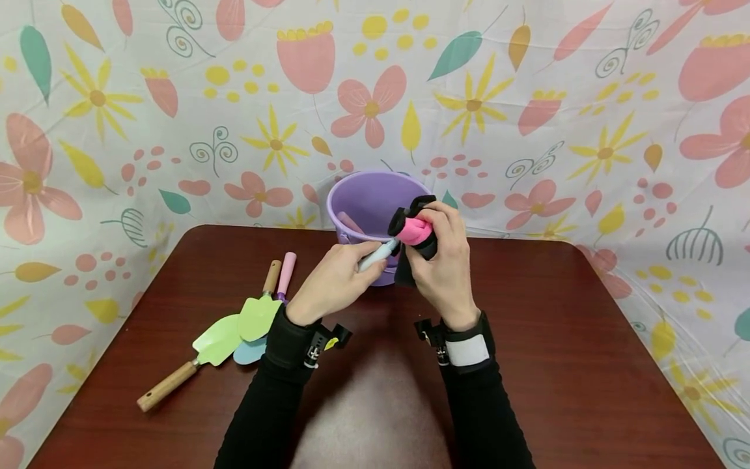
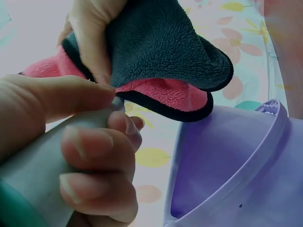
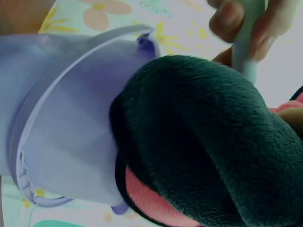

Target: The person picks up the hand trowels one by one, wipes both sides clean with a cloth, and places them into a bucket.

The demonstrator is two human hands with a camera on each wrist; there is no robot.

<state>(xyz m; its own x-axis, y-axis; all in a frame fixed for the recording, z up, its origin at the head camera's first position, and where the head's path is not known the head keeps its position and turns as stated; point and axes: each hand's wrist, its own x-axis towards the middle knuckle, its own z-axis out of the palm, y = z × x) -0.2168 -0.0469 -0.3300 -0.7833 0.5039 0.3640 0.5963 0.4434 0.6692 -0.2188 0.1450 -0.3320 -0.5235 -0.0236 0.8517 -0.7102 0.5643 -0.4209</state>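
Left hand (image 1: 334,280) curls round a pale tool handle (image 1: 377,255), its tip buried in the cloth (image 1: 415,231) that the right hand (image 1: 446,260) bunches tight, both just in front of the bucket (image 1: 363,202). Cloth looks soft, light, grippy fleece; the handle looks stiff and smooth, best held mid-shaft. Bucket rim sits close at twelve o'clock; spare trowels (image 1: 234,329) at nine; open table toward six.

- The pink and dark grey cloth (image 1: 415,229), bunched, is at frame centre, wrapped over one end of my tool.
- The pale grey tool handle (image 1: 377,255) lies tilted just left of it.
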